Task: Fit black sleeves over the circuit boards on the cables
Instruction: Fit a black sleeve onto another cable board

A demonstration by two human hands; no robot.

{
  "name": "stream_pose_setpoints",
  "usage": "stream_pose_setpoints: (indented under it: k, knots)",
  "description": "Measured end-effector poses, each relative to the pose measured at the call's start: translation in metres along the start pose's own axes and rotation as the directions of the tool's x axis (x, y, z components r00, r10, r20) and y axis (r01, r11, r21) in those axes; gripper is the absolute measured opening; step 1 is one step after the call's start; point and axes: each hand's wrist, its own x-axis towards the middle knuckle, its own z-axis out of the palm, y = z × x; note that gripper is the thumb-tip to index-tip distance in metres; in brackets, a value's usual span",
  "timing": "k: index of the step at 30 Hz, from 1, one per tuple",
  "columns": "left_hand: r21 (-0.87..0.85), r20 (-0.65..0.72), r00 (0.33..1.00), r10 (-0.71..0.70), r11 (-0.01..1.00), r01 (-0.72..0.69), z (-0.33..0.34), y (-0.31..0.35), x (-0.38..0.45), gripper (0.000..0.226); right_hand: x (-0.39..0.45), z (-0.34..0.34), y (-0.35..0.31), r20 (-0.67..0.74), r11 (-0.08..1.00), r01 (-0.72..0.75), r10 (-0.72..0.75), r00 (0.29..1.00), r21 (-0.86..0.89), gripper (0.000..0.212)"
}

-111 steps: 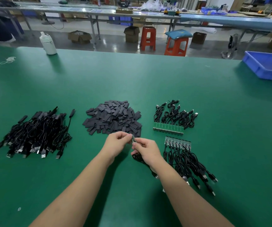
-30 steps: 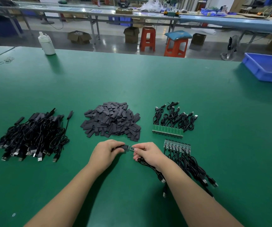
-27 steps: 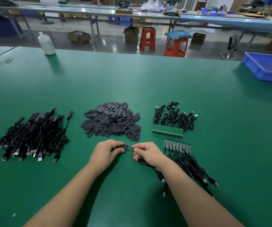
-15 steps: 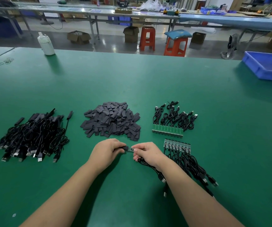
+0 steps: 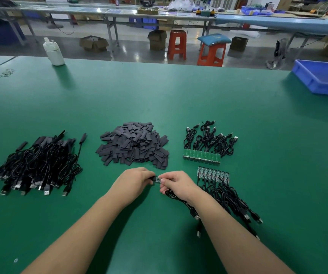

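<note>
Between the piles, left hand (image 5: 133,179) pinches a black sleeve (image 5: 153,178) while right hand (image 5: 179,184) pinches the circuit board (image 5: 158,179) steady, so they line up.

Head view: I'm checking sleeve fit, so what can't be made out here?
- Sleeve, head view: mostly hidden in the left hand.
- Circuit board: too small to read how far it is covered.
- Cable: partly under the right hand.

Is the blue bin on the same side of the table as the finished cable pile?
No, the blue bin sits far right; the sleeved cable pile lies left.
</note>
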Motion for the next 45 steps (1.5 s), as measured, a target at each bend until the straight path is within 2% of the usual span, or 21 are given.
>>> stream_pose_setpoints:
  k: [5, 9, 16, 23, 29, 37, 45]
  knots:
    - [0.086, 0.014, 0.999, 0.040, 0.995, -0.041, -0.003, -0.001, 0.002, 0.017, -0.001, 0.000, -0.001, 0.000, 1.000, -0.001, 0.001, 1.000, -0.003, 0.016]
    - [0.056, 0.022, 1.000, 0.021, 0.998, -0.022, -0.001, 0.001, 0.002, 0.018, -0.002, 0.000, -0.002, 0.003, 1.000, 0.000, 0.000, 1.000, -0.006, 0.017]
    - [-0.027, 0.026, 1.000, -0.011, 1.000, 0.011, 0.005, 0.007, 0.004, 0.024, -0.007, 0.000, -0.009, 0.035, 1.000, 0.017, -0.017, 0.999, 0.000, 0.036]
    - [-0.069, 0.031, 0.999, 0.025, 0.997, -0.023, 0.007, 0.010, 0.003, 0.027, -0.012, -0.001, -0.014, 0.062, 0.999, 0.043, -0.043, 0.997, 0.000, 0.039]
    - [-0.030, -0.006, 0.998, 0.057, 0.998, -0.057, 0.007, 0.008, 0.000, 0.026, -0.010, -0.002, -0.013, 0.069, 0.999, 0.021, -0.018, 0.997, -0.045, 0.037]
    - [-0.116, -0.012, 0.998, -0.061, 0.991, 0.059, 0.012, 0.012, 0.002, 0.021, -0.011, -0.002, -0.013, 0.080, 0.998, 0.022, -0.017, 0.997, -0.067, 0.040]
    - [-0.067, 0.017, 0.999, -0.034, 0.997, 0.035, 0.014, 0.014, 0.006, 0.025, -0.012, -0.002, -0.014, 0.076, 0.997, 0.042, -0.037, 0.996, -0.062, 0.040]
